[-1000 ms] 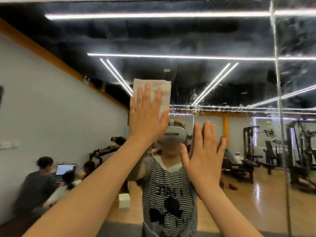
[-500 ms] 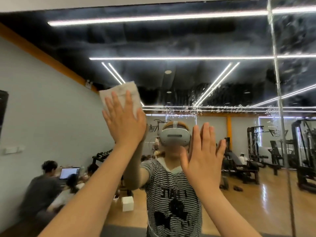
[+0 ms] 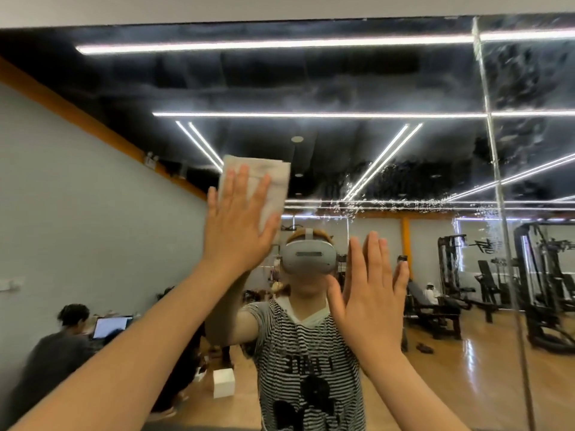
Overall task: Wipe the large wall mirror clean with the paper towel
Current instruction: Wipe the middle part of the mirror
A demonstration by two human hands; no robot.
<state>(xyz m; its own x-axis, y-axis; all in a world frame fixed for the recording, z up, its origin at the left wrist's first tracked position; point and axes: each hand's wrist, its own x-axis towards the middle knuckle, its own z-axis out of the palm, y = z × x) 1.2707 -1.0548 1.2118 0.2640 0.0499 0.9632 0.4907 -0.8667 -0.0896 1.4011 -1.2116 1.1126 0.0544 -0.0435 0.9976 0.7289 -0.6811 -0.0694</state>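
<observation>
The large wall mirror [image 3: 357, 88] fills almost the whole view, with streaks and water drops across its upper right part. A folded white paper towel [image 3: 273, 178] lies flat on the glass left of centre. My left hand [image 3: 238, 223] presses it to the mirror with straight, spread fingers that cover the towel's lower left part. My right hand [image 3: 370, 290] is lower and to the right, fingers straight, palm flat against the glass, holding nothing.
A vertical seam [image 3: 497, 194] splits the mirror near the right edge. The white wall strip [image 3: 217, 7] runs above the mirror's top edge. The glass reflects a gym with weight machines, a wooden floor and seated people at the lower left.
My left hand swept the towel left across the glass, then back right and slightly up. My right hand stayed on the mirror in about the same place.
</observation>
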